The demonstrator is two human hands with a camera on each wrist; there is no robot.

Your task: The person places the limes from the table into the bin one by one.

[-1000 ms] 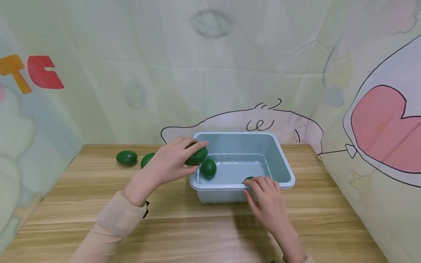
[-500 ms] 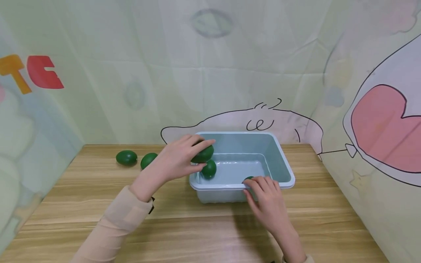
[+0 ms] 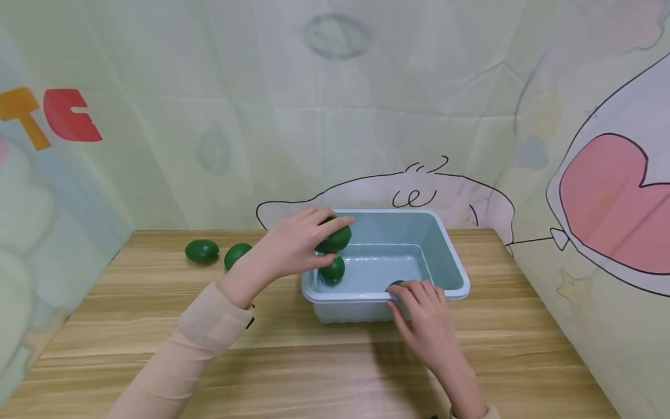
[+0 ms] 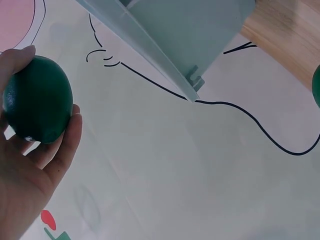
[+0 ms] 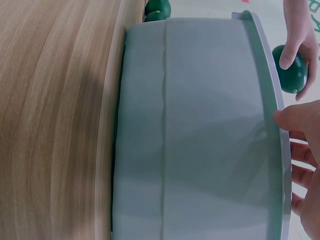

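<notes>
My left hand (image 3: 293, 243) holds a smooth dark green avocado (image 3: 337, 237) between thumb and fingers, above the left side of a pale blue plastic basin (image 3: 387, 297). The left wrist view shows the avocado (image 4: 42, 102) raised clear of the basin wall. Inside the basin, at its left, lies another avocado (image 3: 333, 272), partly covered by the left thumb. My right hand (image 3: 426, 317) grips the basin's front rim, its thumb outside and its fingers over the inside. A sliver of green (image 3: 397, 283) shows by those fingertips; the rest is hidden.
Two more avocados lie on the wooden table (image 3: 335, 378) left of the basin: one farther left (image 3: 202, 251), one nearer (image 3: 238, 255) and partly behind the left wrist. A printed cloth (image 3: 220, 116) hangs close behind the basin and along both sides.
My left hand has moved right and slightly up with its avocado, from the basin's left edge to farther over its inside. The right hand and the basin have stayed put.
</notes>
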